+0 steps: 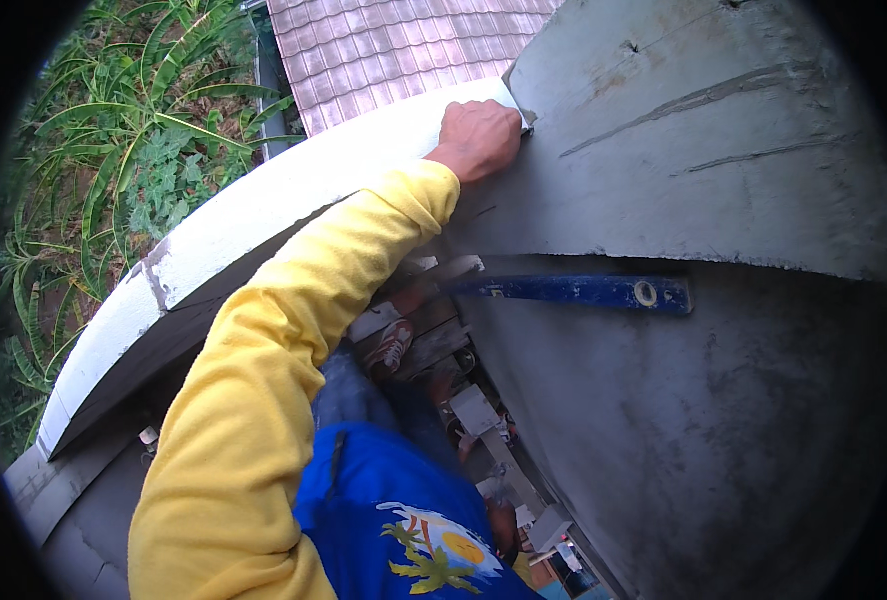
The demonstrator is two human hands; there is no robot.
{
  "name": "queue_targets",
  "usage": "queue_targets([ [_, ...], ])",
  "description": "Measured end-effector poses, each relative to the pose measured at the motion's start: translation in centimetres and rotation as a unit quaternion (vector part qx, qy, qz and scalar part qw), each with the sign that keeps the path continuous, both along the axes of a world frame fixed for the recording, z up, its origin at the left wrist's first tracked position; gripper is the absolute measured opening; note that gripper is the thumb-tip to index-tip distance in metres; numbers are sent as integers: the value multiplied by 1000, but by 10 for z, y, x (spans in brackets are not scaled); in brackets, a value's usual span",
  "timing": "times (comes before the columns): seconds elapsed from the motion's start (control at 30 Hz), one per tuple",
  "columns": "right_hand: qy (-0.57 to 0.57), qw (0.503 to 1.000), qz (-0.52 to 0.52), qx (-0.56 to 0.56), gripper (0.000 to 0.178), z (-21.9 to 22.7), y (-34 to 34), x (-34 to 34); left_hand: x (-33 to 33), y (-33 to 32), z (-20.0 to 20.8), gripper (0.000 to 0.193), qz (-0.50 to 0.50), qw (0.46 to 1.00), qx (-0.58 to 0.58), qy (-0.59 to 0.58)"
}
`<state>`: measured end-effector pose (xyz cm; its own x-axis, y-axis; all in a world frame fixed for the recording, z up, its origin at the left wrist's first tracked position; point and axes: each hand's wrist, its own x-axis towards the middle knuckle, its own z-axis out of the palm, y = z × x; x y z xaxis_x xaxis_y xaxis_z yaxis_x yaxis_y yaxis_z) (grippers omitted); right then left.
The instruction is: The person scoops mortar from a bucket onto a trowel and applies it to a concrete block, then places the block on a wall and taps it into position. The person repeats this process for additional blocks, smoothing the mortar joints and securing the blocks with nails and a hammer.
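My left hand (479,138), at the end of a yellow sleeve, is closed in a fist, knuckles up. It rests at the far end of a long white ledge (294,190), right where the ledge meets a grey plastered surface (704,150). A small edge shows beside the fingers, but what they hold, if anything, is hidden. To the right and nearer, a blue spirit level (584,291) lies along the grey surface, below its rough lower edge. My right hand does not show clearly anywhere.
Below me are wooden boards (434,348) and a shoe (394,345), with a drop beneath holding blocks and clutter. A tiled roof (404,50) rises beyond the ledge. Green plants (134,130) grow at the left. A smooth grey wall (684,430) fills the right.
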<state>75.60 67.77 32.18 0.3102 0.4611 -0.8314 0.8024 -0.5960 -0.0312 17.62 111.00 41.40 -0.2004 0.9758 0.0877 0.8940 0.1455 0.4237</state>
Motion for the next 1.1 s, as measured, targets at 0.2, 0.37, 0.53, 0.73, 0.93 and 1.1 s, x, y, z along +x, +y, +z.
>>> queue_targets([
  [0.2, 37, 997, -57, -35, 50, -25, -19, 20, -4, -18, 35, 24, 14, 1000, 9, -24],
  [0.37, 27, 998, -21, -49, 55, -20, -11, 12, 15, -41, 31, 23, 71, 963, 143, -217],
  [0.53, 27, 999, 9, -33, 52, -22, -4, 16, 30, -33, 30, 20, 111, 886, 257, -370],
  [0.73, 18, 996, -74, -46, 37, 16, 25, -15, 50, -22, 36, 21, 115, 788, 334, -504],
  [0.93, 34, 996, -76, -17, 35, 21, 35, -4, 63, -3, 63, 22, 111, 676, 361, -633],
  [1.1, 12, 999, -46, -3, 37, 32, 48, -18, 65, 12, 82, 23, 96, 617, 396, -673],
])
